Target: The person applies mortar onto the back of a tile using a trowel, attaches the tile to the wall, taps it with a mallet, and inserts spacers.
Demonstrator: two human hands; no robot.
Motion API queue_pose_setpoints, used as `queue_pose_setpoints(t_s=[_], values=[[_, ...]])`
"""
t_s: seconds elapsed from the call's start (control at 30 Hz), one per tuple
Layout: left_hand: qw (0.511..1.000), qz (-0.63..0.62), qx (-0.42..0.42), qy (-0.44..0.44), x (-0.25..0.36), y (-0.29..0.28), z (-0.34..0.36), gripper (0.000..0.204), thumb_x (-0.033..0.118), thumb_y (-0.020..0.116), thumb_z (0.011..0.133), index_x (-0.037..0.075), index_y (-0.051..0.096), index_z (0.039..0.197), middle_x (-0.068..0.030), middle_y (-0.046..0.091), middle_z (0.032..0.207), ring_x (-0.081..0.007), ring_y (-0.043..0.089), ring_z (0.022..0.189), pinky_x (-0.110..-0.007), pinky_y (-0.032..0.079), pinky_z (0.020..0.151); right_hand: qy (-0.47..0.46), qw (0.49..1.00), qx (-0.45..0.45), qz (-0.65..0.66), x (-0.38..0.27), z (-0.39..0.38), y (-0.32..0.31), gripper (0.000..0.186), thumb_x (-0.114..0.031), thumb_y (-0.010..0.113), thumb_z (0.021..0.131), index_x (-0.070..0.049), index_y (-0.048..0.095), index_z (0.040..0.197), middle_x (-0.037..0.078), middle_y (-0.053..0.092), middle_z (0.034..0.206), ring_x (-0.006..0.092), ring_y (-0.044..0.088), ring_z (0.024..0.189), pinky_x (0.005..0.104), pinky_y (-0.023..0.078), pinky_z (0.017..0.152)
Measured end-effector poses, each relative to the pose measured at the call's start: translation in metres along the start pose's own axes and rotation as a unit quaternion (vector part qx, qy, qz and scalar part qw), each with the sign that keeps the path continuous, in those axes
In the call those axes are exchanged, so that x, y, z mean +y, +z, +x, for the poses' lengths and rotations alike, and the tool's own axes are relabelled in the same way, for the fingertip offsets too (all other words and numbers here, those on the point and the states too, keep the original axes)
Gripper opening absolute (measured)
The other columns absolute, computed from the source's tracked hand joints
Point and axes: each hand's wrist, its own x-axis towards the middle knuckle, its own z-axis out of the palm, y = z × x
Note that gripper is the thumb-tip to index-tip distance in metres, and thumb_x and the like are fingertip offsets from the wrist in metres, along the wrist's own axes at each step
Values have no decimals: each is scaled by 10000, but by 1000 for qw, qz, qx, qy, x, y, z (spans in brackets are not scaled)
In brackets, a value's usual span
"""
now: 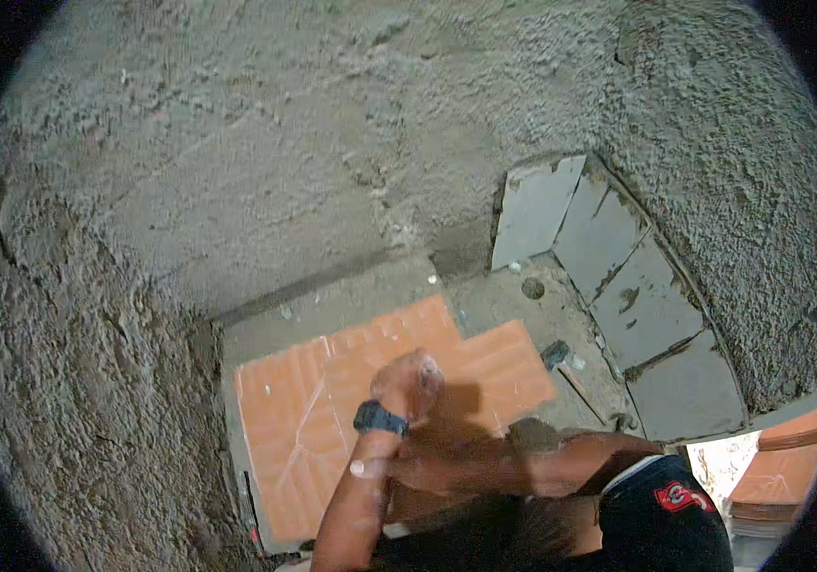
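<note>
Orange tiles lie on the rough floor, beneath both hands. The left hand, above a dark wristwatch, looks curled over them; the right hand crosses at the left forearm, blurred. Whether either grips anything, I cannot tell. Rightward lies a hammer, then grey wall tiles.

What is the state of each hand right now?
Left hand: open or closed cannot be told.
Right hand: beside the left forearm; grip cannot be told.
</note>
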Motion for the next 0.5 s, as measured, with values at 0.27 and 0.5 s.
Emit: queue_pose_setpoints(t_s=[0.27, 0.5], values=[[987, 111, -114, 6, 37, -1, 26, 213, 313, 614, 794, 108, 652, 839, -143, 688, 857, -355, 659, 819, -443, 521, 739, 75, 997, 35, 0, 26, 10, -20, 598, -367, 664, 897, -19, 446, 1332, 116, 581, 1253, 250, 527, 1211, 474, 426, 1001], [979, 127, -106, 120, 67, 4, 20, 249, 301, 606, 812, 88, 635, 938, -151, 688, 897, -365, 661, 841, -448, 525, 750, -175, 972, -58, -148, 29, -10, -24, 639, -440, 632, 902, -42, 431, 1359, 110, 558, 1311, 257, 523, 1229, 521, 383, 1033]])
